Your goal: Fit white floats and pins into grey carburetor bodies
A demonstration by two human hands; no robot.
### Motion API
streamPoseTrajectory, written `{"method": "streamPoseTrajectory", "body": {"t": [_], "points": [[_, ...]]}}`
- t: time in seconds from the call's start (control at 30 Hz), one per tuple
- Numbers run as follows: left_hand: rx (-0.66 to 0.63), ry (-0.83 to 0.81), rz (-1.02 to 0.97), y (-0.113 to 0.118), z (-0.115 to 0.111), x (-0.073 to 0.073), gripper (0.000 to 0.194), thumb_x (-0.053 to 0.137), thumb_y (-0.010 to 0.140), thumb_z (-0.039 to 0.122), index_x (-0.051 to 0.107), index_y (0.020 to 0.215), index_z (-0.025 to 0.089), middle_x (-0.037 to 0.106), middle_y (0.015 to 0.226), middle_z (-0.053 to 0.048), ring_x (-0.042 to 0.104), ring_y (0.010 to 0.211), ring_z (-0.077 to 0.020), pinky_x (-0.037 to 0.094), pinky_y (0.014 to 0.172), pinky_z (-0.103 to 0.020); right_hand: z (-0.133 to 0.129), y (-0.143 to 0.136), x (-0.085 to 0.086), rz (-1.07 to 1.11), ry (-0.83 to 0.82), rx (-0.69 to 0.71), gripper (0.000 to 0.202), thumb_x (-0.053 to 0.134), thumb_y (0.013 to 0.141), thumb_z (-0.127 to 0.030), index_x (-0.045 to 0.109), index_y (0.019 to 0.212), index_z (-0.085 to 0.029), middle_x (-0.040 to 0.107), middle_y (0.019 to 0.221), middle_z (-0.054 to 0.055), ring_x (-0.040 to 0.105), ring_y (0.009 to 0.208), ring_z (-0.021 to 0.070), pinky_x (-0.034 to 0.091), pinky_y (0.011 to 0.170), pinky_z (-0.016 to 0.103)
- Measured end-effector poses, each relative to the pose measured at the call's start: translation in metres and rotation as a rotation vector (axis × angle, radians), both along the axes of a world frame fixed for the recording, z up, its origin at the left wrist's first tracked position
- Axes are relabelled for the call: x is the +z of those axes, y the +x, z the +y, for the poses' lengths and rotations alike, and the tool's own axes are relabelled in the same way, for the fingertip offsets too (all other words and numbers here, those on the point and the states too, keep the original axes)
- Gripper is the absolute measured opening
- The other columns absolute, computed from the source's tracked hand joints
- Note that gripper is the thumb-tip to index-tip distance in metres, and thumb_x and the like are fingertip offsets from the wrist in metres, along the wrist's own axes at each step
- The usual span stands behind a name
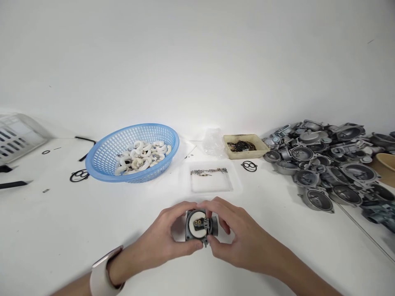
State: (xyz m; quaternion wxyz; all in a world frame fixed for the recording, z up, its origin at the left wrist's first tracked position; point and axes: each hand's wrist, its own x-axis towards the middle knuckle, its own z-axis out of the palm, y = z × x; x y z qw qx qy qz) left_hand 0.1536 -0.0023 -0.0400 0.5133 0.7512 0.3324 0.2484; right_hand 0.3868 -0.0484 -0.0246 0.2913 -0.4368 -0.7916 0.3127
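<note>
Close to the front of the white table, a grey metal carburetor body (214,227) sits between my two hands. A white horseshoe-shaped float (200,234) lies in its round opening, with two brass jets (197,222) showing in the middle. My left hand (168,235) grips the carburetor from the left, thumb at the near edge and fingers over the far edge. From the right, my right hand (239,236) holds the same body, its thumb tip at the near side beside the float's hinge. Whether the right fingers also pinch a small part is hidden.
A blue basket (92,160) holds several white floats (143,156). A clear tray (211,187) contains thin metal pins; a cream tray (249,154) holds black gaskets. Carburetor bodies (319,199) are piled at right. Loose gaskets (249,166) and a white crate (18,135) are also around.
</note>
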Motion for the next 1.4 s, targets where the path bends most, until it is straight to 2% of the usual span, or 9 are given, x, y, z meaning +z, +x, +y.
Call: {"method": "streamPoseTrajectory", "body": {"t": [0.17,0.33,0.57,0.93,1.13,1.4], "points": [[0.01,0.016,0.017,-0.001,0.001,-0.001,0.06,0.084,0.082,0.024,0.063,0.138,0.029,0.071,0.136,-0.005,0.066,0.123,-0.0291,0.051,0.108,-0.043,0.001,0.0,0.0,0.002,0.032,-0.027,0.068,0.058,0.079,-0.002,0.052,0.139,-0.034,0.063,0.11,-0.001,0.053,0.07,0.0119,0.046,0.063,0.026],[0.002,0.009,-0.029,0.0,0.001,-0.004,0.054,0.084,0.081,0.024,0.066,0.132,0.027,0.073,0.129,-0.004,0.068,0.118,-0.0288,0.053,0.104,-0.041,0.0,0.001,-0.001,-0.006,0.019,-0.019,0.069,0.058,0.08,-0.003,0.05,0.141,-0.034,0.062,0.115,0.0,0.053,0.07,0.0115,0.044,0.061,0.026],[0.009,0.01,-0.031,0.001,0.0,-0.002,0.052,0.084,0.081,0.025,0.067,0.13,0.026,0.074,0.126,-0.005,0.069,0.112,-0.0275,0.055,0.1,-0.039,-0.001,0.0,-0.002,-0.006,0.044,-0.028,0.067,0.057,0.08,-0.004,0.05,0.14,-0.034,0.062,0.111,-0.001,0.051,0.068,0.0116,0.042,0.059,0.025],[0.038,0.057,0.039,-0.005,0.0,-0.016,0.063,0.086,0.081,0.03,0.064,0.14,0.03,0.071,0.135,-0.006,0.068,0.119,-0.0312,0.055,0.105,-0.042,0.001,-0.003,-0.009,0.0,0.082,-0.068,0.065,0.056,0.077,-0.004,0.054,0.135,-0.034,0.063,0.106,-0.002,0.052,0.064,0.011,0.045,0.059,0.025],[0.042,0.019,0.039,-0.004,0.0,-0.014,0.061,0.085,0.08,0.029,0.064,0.138,0.029,0.071,0.135,-0.007,0.067,0.12,-0.0316,0.054,0.107,-0.044,0.002,-0.004,-0.015,0.029,0.102,-0.067,0.065,0.055,0.077,-0.005,0.055,0.134,-0.034,0.063,0.105,-0.002,0.052,0.063,0.0113,0.044,0.057,0.025],[0.06,-0.003,-0.004,0.0,-0.002,-0.008,0.061,0.082,0.077,0.019,0.067,0.134,0.031,0.073,0.128,-0.003,0.068,0.114,-0.0287,0.054,0.104,-0.041,0.002,-0.004,-0.012,0.035,0.102,-0.058,0.066,0.056,0.077,-0.004,0.054,0.136,-0.034,0.064,0.107,-0.001,0.053,0.065,0.0112,0.046,0.059,0.025]]}}
